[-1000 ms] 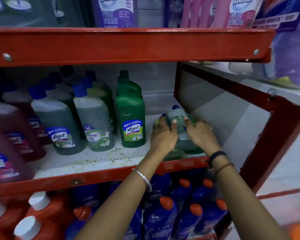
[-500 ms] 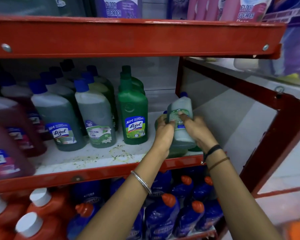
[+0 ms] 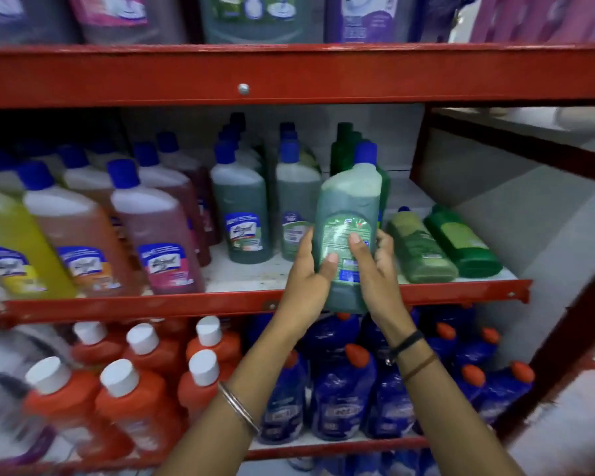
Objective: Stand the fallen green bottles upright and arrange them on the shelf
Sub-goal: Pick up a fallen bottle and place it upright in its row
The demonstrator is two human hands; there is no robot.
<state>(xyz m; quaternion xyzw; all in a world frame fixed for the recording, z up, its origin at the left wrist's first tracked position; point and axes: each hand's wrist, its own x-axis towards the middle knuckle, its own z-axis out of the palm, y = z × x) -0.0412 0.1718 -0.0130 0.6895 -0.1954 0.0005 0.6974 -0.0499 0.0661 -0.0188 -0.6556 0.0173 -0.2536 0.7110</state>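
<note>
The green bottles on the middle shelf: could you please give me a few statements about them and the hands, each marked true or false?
1. Both the left hand and the right hand hold one translucent green plastic bottle with a blue cap. True.
2. The held bottle lies flat on the white shelf board. False: it is upright, its base in front of the red shelf edge.
3. Two green bottles lie on their sides to the right of the hands: an olive-green bottle and a darker green bottle. True.
4. The held bottle's cap is missing. False: the blue cap is on.
5. The bottles on the shelf below all have blue caps. False: white and orange caps show there.
</note>
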